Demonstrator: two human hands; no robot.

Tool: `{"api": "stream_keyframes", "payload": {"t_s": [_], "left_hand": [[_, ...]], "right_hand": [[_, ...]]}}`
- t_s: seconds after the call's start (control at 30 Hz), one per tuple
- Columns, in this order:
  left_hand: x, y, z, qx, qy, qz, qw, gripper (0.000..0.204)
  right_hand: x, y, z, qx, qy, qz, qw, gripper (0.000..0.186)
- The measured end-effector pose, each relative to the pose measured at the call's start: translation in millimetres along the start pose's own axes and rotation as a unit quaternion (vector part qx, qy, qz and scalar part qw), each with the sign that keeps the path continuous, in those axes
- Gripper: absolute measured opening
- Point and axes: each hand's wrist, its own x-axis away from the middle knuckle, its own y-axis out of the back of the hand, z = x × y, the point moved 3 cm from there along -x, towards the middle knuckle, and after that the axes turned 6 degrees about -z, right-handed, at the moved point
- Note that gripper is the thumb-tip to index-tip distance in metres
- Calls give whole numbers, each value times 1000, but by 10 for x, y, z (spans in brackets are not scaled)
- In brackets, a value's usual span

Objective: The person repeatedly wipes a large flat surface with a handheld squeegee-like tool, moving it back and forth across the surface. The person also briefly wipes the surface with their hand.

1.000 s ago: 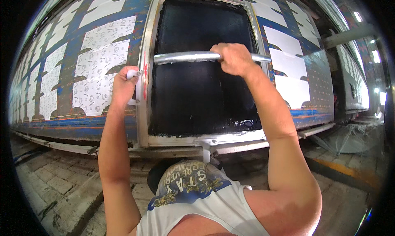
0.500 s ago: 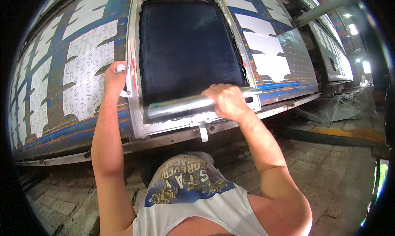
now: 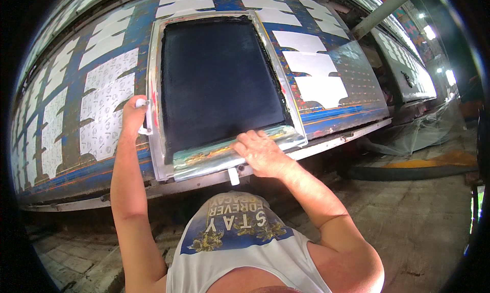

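A screen frame (image 3: 295, 120) with black ink across its mesh (image 3: 219, 73) lies on the long printing table. My left hand (image 3: 131, 118) is closed on the white handle (image 3: 145, 127) at the frame's left side. My right hand (image 3: 260, 155) grips a metal squeegee bar (image 3: 199, 159) along the near edge of the screen, fingers curled over its top; green and yellowish stains show on the bar. White cut pieces (image 3: 316, 91) lie to the frame's right, and pieces with a small grey print (image 3: 109, 114) to its left.
A metal rail (image 3: 352, 129) runs along the table's front edge. A grey post (image 3: 385, 9) rises at upper right, beside a second table (image 3: 413, 78). Crumpled clear plastic (image 3: 418, 129) lies at the right, above a dark and orange strip (image 3: 413, 168) and the paved floor (image 3: 367, 237).
My right hand has pulled the bar from the screen's upper part down to its near edge, where it now shows a broad, stained face. My left hand stays on the handle.
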Motion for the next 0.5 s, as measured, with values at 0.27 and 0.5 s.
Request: {"api": "stream_keyframes", "payload": {"t_s": [0.27, 0.5], "left_hand": [[-10, 54, 17, 41, 47, 25, 998, 32], [-67, 86, 97, 35, 41, 12, 998, 30]], "right_hand": [[507, 314, -738, -323, -3, -86, 943, 96], [1668, 1292, -3401, -414, -337, -410, 739, 94]]}}
